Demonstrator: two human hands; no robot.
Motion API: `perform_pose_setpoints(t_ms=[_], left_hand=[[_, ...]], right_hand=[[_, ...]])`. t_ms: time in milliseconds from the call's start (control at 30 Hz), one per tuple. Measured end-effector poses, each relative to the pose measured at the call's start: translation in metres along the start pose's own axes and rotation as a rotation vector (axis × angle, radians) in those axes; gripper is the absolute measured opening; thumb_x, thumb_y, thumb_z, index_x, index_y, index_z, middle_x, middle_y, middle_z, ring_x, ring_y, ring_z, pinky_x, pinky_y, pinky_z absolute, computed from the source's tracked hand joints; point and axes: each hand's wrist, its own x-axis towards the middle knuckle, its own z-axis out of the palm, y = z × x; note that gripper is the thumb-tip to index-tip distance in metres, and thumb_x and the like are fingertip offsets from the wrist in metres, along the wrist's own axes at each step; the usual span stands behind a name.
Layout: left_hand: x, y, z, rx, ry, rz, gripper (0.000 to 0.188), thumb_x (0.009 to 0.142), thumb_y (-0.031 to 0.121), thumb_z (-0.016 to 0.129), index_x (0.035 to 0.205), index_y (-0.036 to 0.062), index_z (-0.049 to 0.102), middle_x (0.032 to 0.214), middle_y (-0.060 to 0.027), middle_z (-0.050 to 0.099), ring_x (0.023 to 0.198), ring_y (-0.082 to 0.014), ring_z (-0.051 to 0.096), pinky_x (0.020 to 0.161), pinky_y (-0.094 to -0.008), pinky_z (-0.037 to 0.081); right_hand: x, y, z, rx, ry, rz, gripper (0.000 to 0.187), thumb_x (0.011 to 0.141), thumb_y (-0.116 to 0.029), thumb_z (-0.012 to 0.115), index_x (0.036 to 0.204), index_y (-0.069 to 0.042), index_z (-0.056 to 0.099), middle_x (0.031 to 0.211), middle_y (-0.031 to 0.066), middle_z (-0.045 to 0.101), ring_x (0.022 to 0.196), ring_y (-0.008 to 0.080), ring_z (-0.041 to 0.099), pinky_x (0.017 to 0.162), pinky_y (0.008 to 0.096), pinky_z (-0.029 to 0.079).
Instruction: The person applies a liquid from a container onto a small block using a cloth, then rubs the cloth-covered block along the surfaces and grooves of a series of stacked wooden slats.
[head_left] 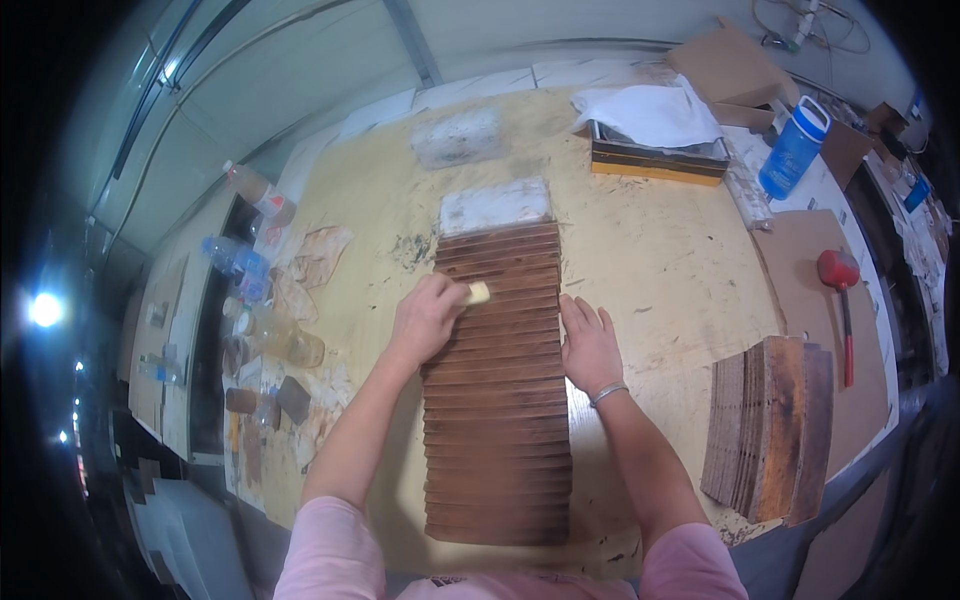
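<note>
A long row of overlapping brown wooden strips [495,400] runs up the middle of the table. Its far end meets a white, paint-smeared block [495,206]. My left hand [428,315] is closed round a small pale-yellow sponge [478,293] and rests it on the strips, toward their far part. At the row's right edge lies my right hand [590,343], fingers stretched out and touching the side of the strips; it holds nothing. A metal bracelet circles the right wrist.
Along the left edge stand bottles [262,262] and stained rags [318,255]. On the right lie a stack of wooden strips [770,430] and a red mallet [838,270]. Farther back are a wrapped block [458,137], a box with white cloth [655,150] and a blue bottle [795,148].
</note>
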Motion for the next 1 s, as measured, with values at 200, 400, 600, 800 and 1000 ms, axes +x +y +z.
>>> perform_pose_setpoints(t_ms=[200,400,600,800,1000], left_hand=[[-0.09,-0.058,-0.026,0.218,0.138,-0.453,0.027,0.081,0.008,0.075,0.106,0.0122,0.067,0.1,-0.01,0.063,0.092,-0.0323,0.062,0.078,-0.0442,0.052],[-0.059,0.033,0.01,-0.03,0.218,-0.217,0.025,0.081,0.009,0.075,0.105,0.0109,0.066,0.097,-0.0104,0.062,0.088,-0.0332,0.062,0.076,-0.0445,0.053],[-0.088,0.024,-0.004,0.083,0.157,-0.357,0.026,0.08,0.006,0.074,0.104,0.0124,0.066,0.096,-0.0088,0.059,0.089,-0.0316,0.061,0.073,-0.0442,0.053],[-0.083,0.035,0.003,0.149,0.299,-0.378,0.026,0.079,0.005,0.073,0.103,0.0113,0.065,0.096,-0.0097,0.06,0.089,-0.0317,0.061,0.074,-0.0444,0.052],[-0.047,0.113,0.028,-0.058,0.095,-0.17,0.025,0.082,0.009,0.074,0.105,0.0118,0.067,0.101,-0.0085,0.064,0.092,-0.0283,0.065,0.073,-0.0398,0.055]], right_hand=[[0.001,-0.004,-0.005,0.013,-0.01,0.009,0.071,0.089,-0.005,0.056,0.156,-0.005,0.035,0.152,0.0109,0.051,0.145,0.025,0.041,0.122,0.0479,0.029],[0.0,0.002,0.007,0.005,0.032,-0.027,0.072,0.088,-0.005,0.056,0.157,-0.006,0.034,0.152,0.0105,0.05,0.144,0.0259,0.042,0.122,0.0489,0.028],[0.0,-0.003,-0.002,0.008,-0.012,0.016,0.071,0.089,-0.005,0.057,0.156,-0.006,0.035,0.151,0.0098,0.051,0.144,0.0256,0.042,0.122,0.0484,0.028],[0.001,0.0,0.003,-0.012,0.011,-0.005,0.069,0.09,-0.006,0.057,0.156,-0.007,0.036,0.15,0.0099,0.052,0.144,0.0254,0.042,0.123,0.048,0.029],[0.0,0.0,0.002,0.012,0.022,-0.01,0.068,0.09,-0.006,0.056,0.156,-0.007,0.036,0.149,0.0108,0.052,0.143,0.0255,0.043,0.123,0.0479,0.028]])
